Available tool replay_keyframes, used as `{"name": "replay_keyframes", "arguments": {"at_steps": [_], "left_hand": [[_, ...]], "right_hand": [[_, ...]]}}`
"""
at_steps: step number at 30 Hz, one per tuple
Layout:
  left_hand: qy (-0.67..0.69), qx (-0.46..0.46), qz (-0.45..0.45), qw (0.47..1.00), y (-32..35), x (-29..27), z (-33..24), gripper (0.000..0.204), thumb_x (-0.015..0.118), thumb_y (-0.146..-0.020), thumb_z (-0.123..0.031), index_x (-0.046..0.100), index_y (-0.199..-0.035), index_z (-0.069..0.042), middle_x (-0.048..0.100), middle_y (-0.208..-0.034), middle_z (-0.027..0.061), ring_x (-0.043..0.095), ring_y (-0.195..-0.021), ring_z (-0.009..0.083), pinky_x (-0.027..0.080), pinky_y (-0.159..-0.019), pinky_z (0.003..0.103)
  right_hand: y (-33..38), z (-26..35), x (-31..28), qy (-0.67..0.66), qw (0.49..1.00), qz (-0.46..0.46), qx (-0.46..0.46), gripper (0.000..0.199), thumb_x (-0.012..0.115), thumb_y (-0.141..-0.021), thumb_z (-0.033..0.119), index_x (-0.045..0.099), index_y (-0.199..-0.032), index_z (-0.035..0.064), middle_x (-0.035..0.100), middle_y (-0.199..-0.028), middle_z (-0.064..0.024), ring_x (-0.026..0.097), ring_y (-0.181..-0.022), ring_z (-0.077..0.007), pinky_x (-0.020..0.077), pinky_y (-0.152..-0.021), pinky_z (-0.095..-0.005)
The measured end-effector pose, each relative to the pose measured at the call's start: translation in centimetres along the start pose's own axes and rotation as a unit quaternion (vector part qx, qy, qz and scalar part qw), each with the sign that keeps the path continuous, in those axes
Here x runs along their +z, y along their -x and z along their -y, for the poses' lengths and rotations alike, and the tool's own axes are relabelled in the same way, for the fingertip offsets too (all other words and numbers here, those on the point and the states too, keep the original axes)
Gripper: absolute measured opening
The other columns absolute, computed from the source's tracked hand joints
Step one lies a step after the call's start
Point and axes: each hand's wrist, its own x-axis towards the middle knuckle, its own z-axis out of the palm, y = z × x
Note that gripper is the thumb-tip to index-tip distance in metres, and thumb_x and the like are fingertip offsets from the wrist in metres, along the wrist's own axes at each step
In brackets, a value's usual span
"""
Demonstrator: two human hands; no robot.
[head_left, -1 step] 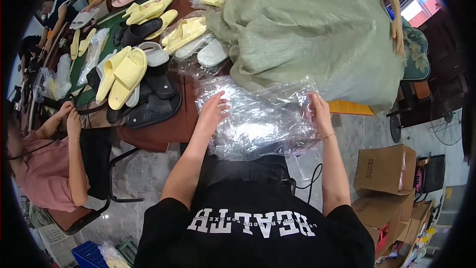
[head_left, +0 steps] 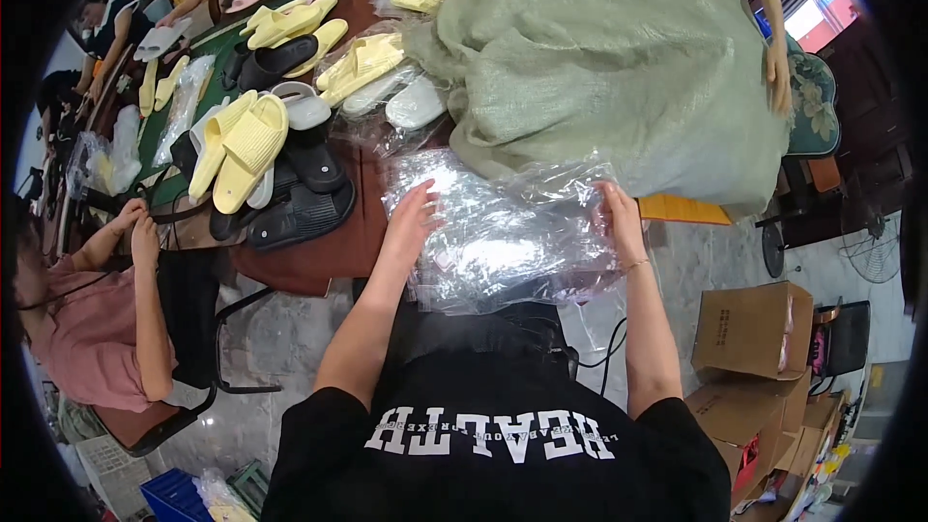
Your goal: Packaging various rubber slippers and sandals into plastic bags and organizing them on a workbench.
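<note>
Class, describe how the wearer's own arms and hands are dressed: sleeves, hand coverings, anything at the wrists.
Short black sleeves belong to a black shirt with white lettering; both forearms are uncovered. The left hand and right hand are ungloved. A thin bracelet circles the right wrist; none shows on the left.

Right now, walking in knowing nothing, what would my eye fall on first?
Probably the big greenish sack, bulging across the top of the view, right of centre. Next, the shiny clear plastic in front of it, with the person's left hand and right hand at its two sides. Then the bright yellow slippers on top of black ones, at the left.
</note>
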Motion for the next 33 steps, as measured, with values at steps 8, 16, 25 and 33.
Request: {"name": "replay_keyframes", "arguments": {"at_steps": [8, 16, 25, 33], "left_hand": [[-0.384, 0.103, -0.331, 0.856, 4.4, -7.1, 5.2, 0.04, 0.066, -0.083, -0.022, 0.057, -0.114, 0.001, 0.065, -0.094, 0.0099, 0.06, -0.076, 0.0154, 0.049, -0.069, 0.028], [-0.366, 0.04, -0.288, 0.884, 1.8, -5.2, 4.6, 0.027, 0.066, -0.08, -0.022, 0.063, -0.082, 0.004, 0.066, -0.078, 0.0119, 0.06, -0.072, 0.0197, 0.045, -0.07, 0.033], [-0.449, 0.099, -0.319, 0.829, 3.2, -11.3, 1.3, 0.019, 0.068, -0.079, -0.019, 0.066, -0.079, 0.0, 0.061, -0.064, 0.0051, 0.05, -0.061, 0.0094, 0.042, -0.058, 0.03], [-0.613, 0.277, -0.293, 0.68, 4.9, -8.1, -0.8, 0.051, 0.064, -0.079, -0.023, 0.048, -0.121, 0.002, 0.049, -0.123, 0.0225, 0.047, -0.112, 0.0361, 0.036, -0.091, 0.044]], "right_hand": [[-3.4, -7.0, 1.7, 0.118, 0.992, 0.0, -0.043, 0.038, 0.048, -0.094, 0.038, 0.062, -0.093, 0.0031, 0.056, -0.067, -0.0036, 0.051, -0.059, -0.0121, 0.0394, -0.052, -0.0282], [-4.6, -8.8, 2.3, 0.225, 0.97, -0.072, -0.052, 0.042, 0.044, -0.094, 0.039, 0.058, -0.091, -0.0009, 0.061, -0.075, -0.0172, 0.058, -0.069, -0.0301, 0.0428, -0.065, -0.039], [-1.9, -7.3, 6.9, 0.161, 0.984, -0.038, -0.069, 0.031, 0.052, -0.092, 0.034, 0.06, -0.088, 0.0045, 0.061, -0.068, -0.0126, 0.06, -0.061, -0.0246, 0.045, -0.059, -0.0378], [-2.3, -9.2, 9.1, 0.276, 0.951, -0.128, -0.056, 0.021, 0.055, -0.089, 0.028, 0.05, -0.102, 0.0123, 0.063, -0.075, -0.0195, 0.061, -0.074, -0.0422, 0.0435, -0.063, -0.0504]]}}
